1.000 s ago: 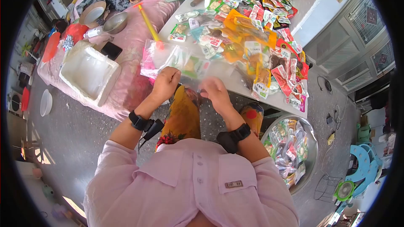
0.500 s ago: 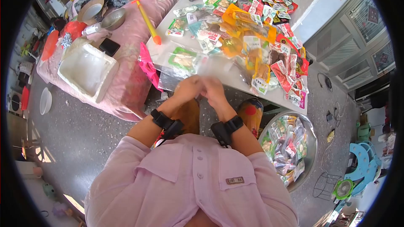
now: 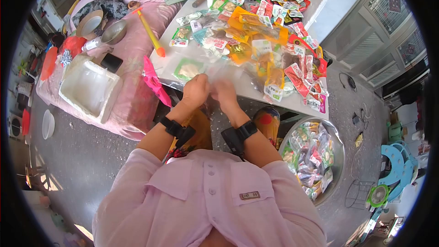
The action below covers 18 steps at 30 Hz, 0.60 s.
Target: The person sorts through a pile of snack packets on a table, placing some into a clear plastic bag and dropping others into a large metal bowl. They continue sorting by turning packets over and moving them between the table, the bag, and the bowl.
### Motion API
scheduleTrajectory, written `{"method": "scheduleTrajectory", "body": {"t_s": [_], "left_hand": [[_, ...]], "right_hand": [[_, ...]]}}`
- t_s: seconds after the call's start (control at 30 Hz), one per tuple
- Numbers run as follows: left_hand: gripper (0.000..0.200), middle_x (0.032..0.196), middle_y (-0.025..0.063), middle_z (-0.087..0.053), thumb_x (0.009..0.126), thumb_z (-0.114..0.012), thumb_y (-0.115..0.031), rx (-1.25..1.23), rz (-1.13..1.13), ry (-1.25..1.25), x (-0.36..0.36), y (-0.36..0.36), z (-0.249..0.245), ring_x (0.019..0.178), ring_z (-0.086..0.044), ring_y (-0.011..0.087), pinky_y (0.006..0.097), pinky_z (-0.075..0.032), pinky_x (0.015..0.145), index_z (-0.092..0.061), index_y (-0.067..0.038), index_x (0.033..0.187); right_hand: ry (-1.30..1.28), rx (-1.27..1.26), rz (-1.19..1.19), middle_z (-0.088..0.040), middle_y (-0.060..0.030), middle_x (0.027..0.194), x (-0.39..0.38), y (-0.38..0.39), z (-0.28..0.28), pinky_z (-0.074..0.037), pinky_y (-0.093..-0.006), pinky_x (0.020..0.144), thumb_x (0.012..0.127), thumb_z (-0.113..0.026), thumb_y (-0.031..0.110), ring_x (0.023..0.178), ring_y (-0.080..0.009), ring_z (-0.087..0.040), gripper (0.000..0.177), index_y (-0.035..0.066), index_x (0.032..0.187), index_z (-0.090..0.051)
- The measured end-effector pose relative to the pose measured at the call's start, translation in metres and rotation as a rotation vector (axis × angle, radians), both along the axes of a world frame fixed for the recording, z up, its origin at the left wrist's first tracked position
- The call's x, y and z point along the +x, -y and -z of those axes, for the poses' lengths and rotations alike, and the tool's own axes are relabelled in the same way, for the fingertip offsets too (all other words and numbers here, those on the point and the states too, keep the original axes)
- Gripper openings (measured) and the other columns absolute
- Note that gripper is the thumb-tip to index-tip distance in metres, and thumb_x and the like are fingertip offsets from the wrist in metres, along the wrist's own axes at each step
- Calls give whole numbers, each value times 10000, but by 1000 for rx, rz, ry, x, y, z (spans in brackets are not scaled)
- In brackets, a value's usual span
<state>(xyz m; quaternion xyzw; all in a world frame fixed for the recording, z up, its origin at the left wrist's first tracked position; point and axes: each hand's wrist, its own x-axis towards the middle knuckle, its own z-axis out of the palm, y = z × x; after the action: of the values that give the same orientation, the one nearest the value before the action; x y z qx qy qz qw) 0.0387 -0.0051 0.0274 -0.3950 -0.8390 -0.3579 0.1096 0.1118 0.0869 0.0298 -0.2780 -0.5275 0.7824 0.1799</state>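
A clear packet (image 3: 188, 69), green-edged around something pale, lies flat at the table's (image 3: 171, 59) near edge. The left hand (image 3: 196, 90) is curled closed on its near side; the right hand (image 3: 224, 93), close beside, is too blurred to tell.

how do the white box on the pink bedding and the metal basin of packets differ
The white box is angular; the metal basin is round. The box lies on pink bedding, while the basin sits beside the table. The basin holds packets; the box shows none. Both are open-topped.
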Motion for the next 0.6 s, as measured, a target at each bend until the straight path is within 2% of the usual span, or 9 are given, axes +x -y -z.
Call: {"method": "scheduleTrajectory", "body": {"t_s": [0.03,0.13,0.2,0.27,0.37,0.4,0.5,0.6], "left_hand": [[99,707,174,-533,733,-467,-130,13,3,31,0,-4,7,648,-519,364,435,-422,580,-474,-46,786],[109,713,188,-535,748,-458,-138,30,11,127,3,-8,25,658,-518,374,440,-419,591,-471,-41,793],[114,722,197,-536,754,-456,-144,26,25,176,3,-9,31,664,-517,378,443,-418,596,-471,-38,794],[118,742,195,-535,752,-458,-145,7,32,192,4,-10,28,685,-518,369,437,-418,606,-472,-35,793],[122,762,190,-531,748,-462,-143,-32,46,203,7,-9,21,717,-517,357,427,-419,618,-475,-29,789],[123,768,187,-529,747,-464,-142,-47,52,204,8,-9,19,727,-517,353,424,-420,622,-475,-26,787],[107,762,177,-518,736,-470,-128,-8,48,140,13,-10,13,730,-510,345,421,-418,626,-473,-26,768],[80,723,165,-510,727,-473,-112,-31,55,57,8,-11,15,695,-506,347,423,-420,610,-464,-33,739]], "right_hand": [[34,107,-3,-540,-73,789,8,-2,0,-440,-259,530,776,-508,145,651,-148,-532,160,27,884,-496],[-33,780,90,-532,-143,869,41,-32,10,-445,-328,624,733,-554,116,754,-227,-544,274,18,979,-483],[-12,1332,257,-483,-175,992,67,-62,2,-383,-408,771,671,-609,135,941,-298,-476,419,33,1048,-456],[237,1468,262,-411,-151,1121,91,-83,-12,-285,-463,869,627,-637,185,1082,-316,-361,516,49,1082,-437],[534,1585,171,-362,-128,1182,106,-106,-12,-275,-487,864,600,-649,227,1118,-308,-325,583,56,1106,-416],[534,1606,159,-377,-133,1174,106,-113,-8,-275,-507,852,618,-625,216,1113,-298,-336,518,53,1074,-442],[497,1707,152,-446,-123,1122,104,-132,10,-291,-439,854,647,-557,150,1065,-278,-394,407,46,1032,-478],[418,1697,138,-512,-150,1018,97,-145,13,-361,-410,792,703,-518,119,976,-286,-475,263,29,949,-499]]}}
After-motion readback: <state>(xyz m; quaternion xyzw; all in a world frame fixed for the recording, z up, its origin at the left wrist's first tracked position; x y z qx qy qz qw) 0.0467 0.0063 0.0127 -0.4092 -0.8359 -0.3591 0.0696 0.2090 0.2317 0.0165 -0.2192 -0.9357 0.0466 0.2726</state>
